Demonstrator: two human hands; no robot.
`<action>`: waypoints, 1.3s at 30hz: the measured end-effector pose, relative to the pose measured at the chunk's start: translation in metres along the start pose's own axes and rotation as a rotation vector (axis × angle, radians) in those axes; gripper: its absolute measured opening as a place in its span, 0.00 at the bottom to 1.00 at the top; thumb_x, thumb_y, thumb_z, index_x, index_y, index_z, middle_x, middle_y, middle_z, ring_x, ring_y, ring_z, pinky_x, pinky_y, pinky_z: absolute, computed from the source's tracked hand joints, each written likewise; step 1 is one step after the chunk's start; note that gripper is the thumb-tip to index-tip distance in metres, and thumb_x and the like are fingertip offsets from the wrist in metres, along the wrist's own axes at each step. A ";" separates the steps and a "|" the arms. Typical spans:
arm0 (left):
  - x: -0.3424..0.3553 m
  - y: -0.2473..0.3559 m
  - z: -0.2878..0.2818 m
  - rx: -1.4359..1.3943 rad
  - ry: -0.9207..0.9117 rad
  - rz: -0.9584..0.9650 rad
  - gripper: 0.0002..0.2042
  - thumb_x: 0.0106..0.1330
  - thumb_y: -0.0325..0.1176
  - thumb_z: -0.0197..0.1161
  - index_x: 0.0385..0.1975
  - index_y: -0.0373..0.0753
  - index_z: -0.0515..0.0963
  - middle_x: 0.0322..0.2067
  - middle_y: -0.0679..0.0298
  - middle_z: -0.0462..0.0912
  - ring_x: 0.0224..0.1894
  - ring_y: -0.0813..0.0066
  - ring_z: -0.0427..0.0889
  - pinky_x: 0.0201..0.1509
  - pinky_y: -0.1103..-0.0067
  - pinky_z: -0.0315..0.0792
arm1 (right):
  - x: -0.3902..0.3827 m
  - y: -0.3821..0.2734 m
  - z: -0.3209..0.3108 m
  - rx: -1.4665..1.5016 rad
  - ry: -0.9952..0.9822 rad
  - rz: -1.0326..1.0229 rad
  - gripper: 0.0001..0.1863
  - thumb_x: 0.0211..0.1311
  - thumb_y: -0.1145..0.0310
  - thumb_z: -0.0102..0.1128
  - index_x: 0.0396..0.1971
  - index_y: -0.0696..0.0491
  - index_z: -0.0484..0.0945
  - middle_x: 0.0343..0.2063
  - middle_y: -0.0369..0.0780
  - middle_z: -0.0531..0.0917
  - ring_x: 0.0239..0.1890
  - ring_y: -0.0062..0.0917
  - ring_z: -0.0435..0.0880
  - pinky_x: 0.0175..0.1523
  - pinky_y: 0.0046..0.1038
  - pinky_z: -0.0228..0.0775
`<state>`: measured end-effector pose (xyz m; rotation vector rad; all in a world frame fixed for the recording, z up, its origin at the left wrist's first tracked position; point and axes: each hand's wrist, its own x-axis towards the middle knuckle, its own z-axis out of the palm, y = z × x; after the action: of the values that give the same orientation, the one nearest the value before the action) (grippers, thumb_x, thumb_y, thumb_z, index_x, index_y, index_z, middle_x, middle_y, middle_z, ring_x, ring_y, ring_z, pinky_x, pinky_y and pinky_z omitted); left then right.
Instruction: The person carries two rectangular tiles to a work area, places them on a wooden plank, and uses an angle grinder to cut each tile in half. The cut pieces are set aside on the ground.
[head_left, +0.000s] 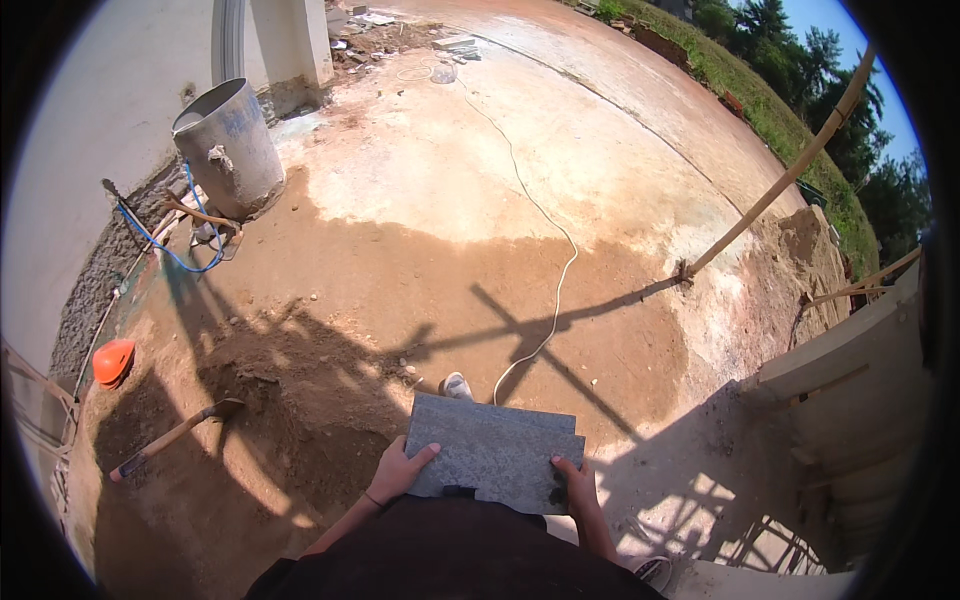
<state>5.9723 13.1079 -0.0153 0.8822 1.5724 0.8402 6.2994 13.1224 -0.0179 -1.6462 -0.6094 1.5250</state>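
Two or more flat grey tiles (490, 455), stacked and slightly offset, are held level in front of my body. My left hand (405, 465) grips their left edge, thumb on top. On the right edge, my right hand (577, 482) closes in the same way, with its thumb on the upper face. The fingers beneath the tiles are hidden. Dark patches mark the near edge and right corner of the top tile. Just past the far edge shows the tip of a shoe (456, 386).
A white cable (530, 190) snakes across the sandy ground. Left lie a hoe (175, 440), an orange hard hat (113, 362) and a loose dirt mound (300, 370). A metal drum (235, 150) stands by the wall. A wooden pole (770, 190) rises at right, near a low wall (850, 380).
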 end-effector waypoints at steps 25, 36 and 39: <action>0.753 0.373 -0.074 0.170 0.293 0.214 0.39 0.64 0.58 0.61 0.62 0.28 0.65 0.57 0.47 0.74 0.62 0.59 0.71 0.65 0.69 0.63 | 0.706 -0.510 0.340 -0.156 -0.270 -0.125 0.22 0.52 0.61 0.69 0.42 0.62 0.78 0.33 0.40 0.82 0.31 0.23 0.79 0.38 0.26 0.71; 1.011 0.454 -0.190 -0.070 0.224 -0.162 0.41 0.65 0.60 0.58 0.65 0.29 0.61 0.60 0.49 0.71 0.64 0.61 0.68 0.67 0.70 0.61 | 0.944 -0.701 0.582 -0.428 -0.413 -0.188 0.26 0.52 0.62 0.69 0.46 0.66 0.77 0.39 0.44 0.84 0.40 0.29 0.81 0.49 0.29 0.72; 1.097 0.552 -0.251 -0.066 0.134 -0.057 0.36 0.70 0.55 0.57 0.67 0.31 0.61 0.61 0.52 0.71 0.65 0.63 0.68 0.68 0.71 0.60 | 1.004 -0.740 0.650 -0.333 -0.378 -0.166 0.24 0.53 0.64 0.68 0.44 0.66 0.77 0.38 0.44 0.84 0.39 0.28 0.81 0.49 0.29 0.72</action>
<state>5.6421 14.3168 0.0032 0.7436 1.6679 0.9211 5.9495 14.4848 0.0103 -1.5018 -1.2287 1.6895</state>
